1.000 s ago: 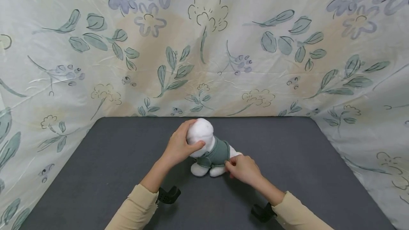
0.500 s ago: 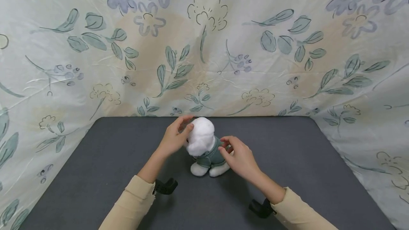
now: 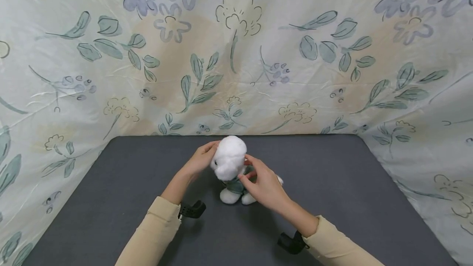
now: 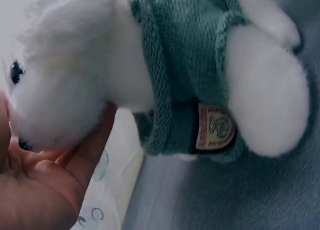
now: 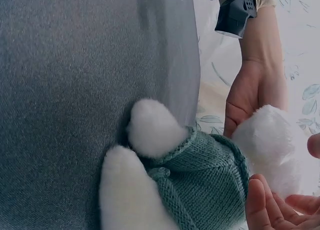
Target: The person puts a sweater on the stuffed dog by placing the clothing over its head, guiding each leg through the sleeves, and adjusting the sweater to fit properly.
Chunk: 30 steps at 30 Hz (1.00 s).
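A white plush dog (image 3: 230, 156) in a green knitted sweater (image 4: 187, 55) stands on the grey table, its head turned to the left. My left hand (image 3: 198, 161) lies along the face side of the head; in the left wrist view its fingers reach under the muzzle (image 4: 60, 107), beside the dark eye and nose. From the right, my right hand (image 3: 265, 184) comes in at the back of the head and neck, thumb and fingers spread apart. It covers much of the sweater in the head view. The right wrist view shows the white feet (image 5: 152, 127) on the table.
The dark grey table (image 3: 140, 200) ends at a floral curtain (image 3: 258, 60) behind and at both sides. A black wrist camera (image 3: 193, 209) hangs at the left cuff, another black camera (image 3: 292, 243) at the right. A label (image 4: 215, 127) is sewn on the sweater.
My left hand loosens from the head, then settles against its face side. My right hand leaves the dog's rear and moves up and left to the neck. The head turns to show an eye.
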### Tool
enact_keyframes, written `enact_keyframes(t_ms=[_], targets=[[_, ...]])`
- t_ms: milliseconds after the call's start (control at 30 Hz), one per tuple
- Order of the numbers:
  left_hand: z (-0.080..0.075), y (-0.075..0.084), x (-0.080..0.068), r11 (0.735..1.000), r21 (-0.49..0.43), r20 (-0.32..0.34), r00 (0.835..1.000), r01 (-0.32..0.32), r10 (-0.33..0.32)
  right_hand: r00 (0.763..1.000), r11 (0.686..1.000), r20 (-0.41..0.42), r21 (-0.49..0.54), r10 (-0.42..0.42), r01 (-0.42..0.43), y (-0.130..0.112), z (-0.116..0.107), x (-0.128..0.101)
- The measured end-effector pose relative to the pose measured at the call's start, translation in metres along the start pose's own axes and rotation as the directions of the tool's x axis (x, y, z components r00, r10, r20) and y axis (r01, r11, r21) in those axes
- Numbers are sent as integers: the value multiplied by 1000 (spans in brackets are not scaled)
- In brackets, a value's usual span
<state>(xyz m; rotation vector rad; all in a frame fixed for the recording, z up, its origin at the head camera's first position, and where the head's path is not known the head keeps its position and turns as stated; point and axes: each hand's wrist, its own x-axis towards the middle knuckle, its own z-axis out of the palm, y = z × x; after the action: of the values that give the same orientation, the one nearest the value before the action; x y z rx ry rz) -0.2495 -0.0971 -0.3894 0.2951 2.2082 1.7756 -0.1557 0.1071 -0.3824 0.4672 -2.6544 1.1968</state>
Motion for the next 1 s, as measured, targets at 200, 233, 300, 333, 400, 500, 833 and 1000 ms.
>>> enact_keyframes(t_ms=[200,233,300,333,400,500,833,1000], targets=[[4,2,-5,991,-131,23,999,-23,27,1000,997,2,74,12,-12,-2,-2,-1],[5,3,-7,991,-133,23,999,-32,36,1000,996,-3,86,11,-10,-2,-3,-1],[7,5,-12,989,-139,26,998,-52,57,1000,994,-16,108,4,-2,-1,-5,-1],[8,6,-15,988,-144,27,998,-56,61,1000,993,-22,117,-3,6,0,-6,-1],[10,9,-20,987,-147,27,997,-65,69,999,992,-38,119,-31,35,1,-8,0],[13,13,-27,983,-174,20,997,-65,69,995,988,-53,124,-87,93,3,-12,4],[24,18,-37,978,-133,35,985,-163,169,987,977,14,150,-158,154,14,-33,19],[28,17,-36,979,-101,1,984,-178,179,984,973,75,178,-161,146,0,-47,19]])
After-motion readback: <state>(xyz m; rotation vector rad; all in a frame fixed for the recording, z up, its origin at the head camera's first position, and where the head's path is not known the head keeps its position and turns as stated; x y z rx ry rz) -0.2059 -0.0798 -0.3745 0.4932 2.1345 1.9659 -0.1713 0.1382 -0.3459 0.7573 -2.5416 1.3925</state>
